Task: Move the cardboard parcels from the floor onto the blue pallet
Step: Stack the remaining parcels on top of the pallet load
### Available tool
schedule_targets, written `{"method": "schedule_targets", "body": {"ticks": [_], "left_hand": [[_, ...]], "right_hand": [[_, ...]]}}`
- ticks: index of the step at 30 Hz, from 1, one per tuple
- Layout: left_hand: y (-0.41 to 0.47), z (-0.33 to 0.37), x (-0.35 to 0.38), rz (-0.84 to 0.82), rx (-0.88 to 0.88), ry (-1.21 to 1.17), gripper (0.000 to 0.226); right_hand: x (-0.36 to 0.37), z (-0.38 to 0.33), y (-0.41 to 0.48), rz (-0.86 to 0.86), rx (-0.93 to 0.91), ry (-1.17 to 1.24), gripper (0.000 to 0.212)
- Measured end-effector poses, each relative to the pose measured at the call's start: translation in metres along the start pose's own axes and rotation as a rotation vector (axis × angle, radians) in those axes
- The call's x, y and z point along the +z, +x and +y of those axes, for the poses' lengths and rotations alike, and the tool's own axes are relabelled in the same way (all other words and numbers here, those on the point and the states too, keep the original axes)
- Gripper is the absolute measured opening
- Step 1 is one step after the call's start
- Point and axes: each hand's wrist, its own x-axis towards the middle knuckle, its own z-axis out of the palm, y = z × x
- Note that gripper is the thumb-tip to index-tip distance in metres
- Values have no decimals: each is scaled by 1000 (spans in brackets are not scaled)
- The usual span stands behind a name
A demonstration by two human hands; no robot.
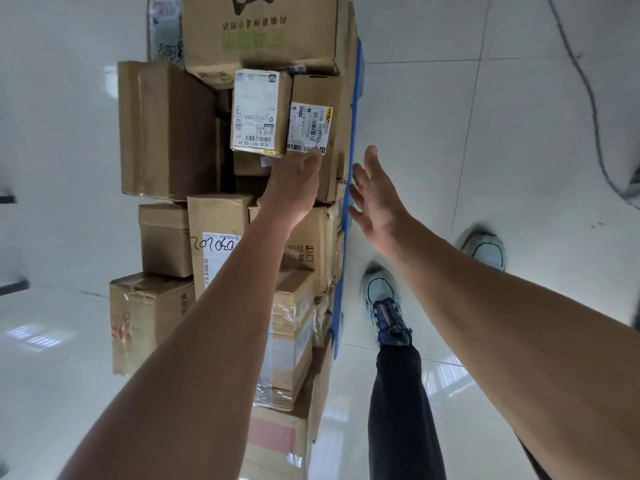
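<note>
Left hand (294,183) of mine was outstretched, fingers straight, tips touching the small brown cardboard parcel with a white barcode label (311,112) — it sat high among stacked brown cardboard boxes (166,129) on the blue plastic pallet (356,126). Right hand (374,192) hung spread, holding nothing, just beside the pallet's edge — above glossy white floor tiles (519,133).

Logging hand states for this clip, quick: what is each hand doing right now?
Left hand: open, fingers straight against the small labelled parcel.
Right hand: open, fingers spread, holding nothing.
</note>
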Motion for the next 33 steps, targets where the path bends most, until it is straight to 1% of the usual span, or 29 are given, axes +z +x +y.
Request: {"method": "schedule_targets", "body": {"ticks": [4, 8, 11, 16, 21, 26, 31, 33], "left_hand": [[10, 0, 8, 19, 9, -1, 54], [13, -1, 10, 37, -33, 18, 57], [16, -4, 7, 56, -41, -48, 58], [18, -8, 1, 28, -17, -56, 56], [16, -5, -1, -9, 13, -163, 48], [14, -5, -2, -45, -28, -211, 51], [16, -1, -1, -91, 31, -211, 44], [18, 1, -1, -105, 54, -175, 41]], "right_hand": [[2, -2, 14, -38, 34, -7, 81], [6, -6, 23, -34, 47, -4, 82], [9, -8, 26, -38, 46, 2, 81], [13, -9, 29, -58, 48, 19, 81], [14, -7, 34, -43, 41, -10, 84], [14, -5, 32, -30, 11, -26, 72], [17, -11, 30, -25, 1, -51, 64], [17, -10, 30, -21, 6, -45, 67]]}}
